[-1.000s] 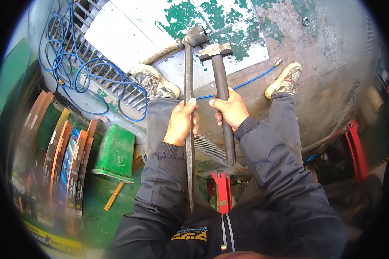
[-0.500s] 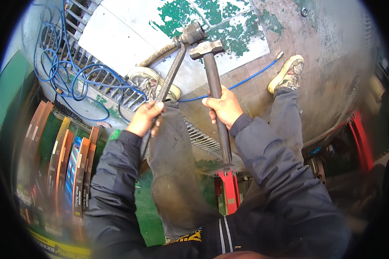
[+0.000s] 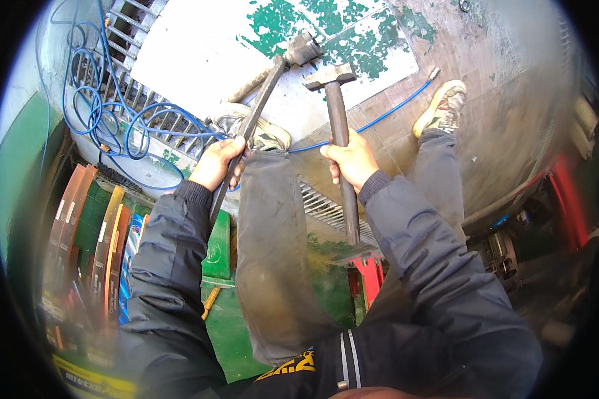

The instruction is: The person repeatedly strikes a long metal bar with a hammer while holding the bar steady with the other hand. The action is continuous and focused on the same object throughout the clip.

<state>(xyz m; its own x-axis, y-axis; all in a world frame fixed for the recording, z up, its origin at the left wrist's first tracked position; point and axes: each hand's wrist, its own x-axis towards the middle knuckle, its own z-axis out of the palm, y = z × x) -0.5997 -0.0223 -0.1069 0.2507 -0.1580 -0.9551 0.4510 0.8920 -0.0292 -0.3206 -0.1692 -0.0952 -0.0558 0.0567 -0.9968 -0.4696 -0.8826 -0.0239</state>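
My left hand [image 3: 221, 163] is wrapped round a long flat metal pry bar [image 3: 263, 96], which slants up and away to the right. Its far end overlaps a mallet [image 3: 303, 50] that lies on the floor, its wooden handle pointing toward my left shoe; whether they touch I cannot tell. In my right hand [image 3: 354, 161] is a hammer [image 3: 331, 76] with a heavy block head, gripped about midway along its dark shaft. The head is at the far end, a little right of the bar, and the butt points back toward me.
A blue hose [image 3: 130, 126] lies coiled over a floor grate [image 3: 123, 40] at the left, one end running past my shoes [image 3: 442, 106]. Boxes [image 3: 103, 246] stand upright at left. A white board with flaking green paint [image 3: 199, 53] lies ahead. Red metal stands [image 3: 369, 276] are nearby.
The view has shifted slightly, so most things sit a little further right. Both hands keep their grips. A yellow stick now shows beside my left sleeve.
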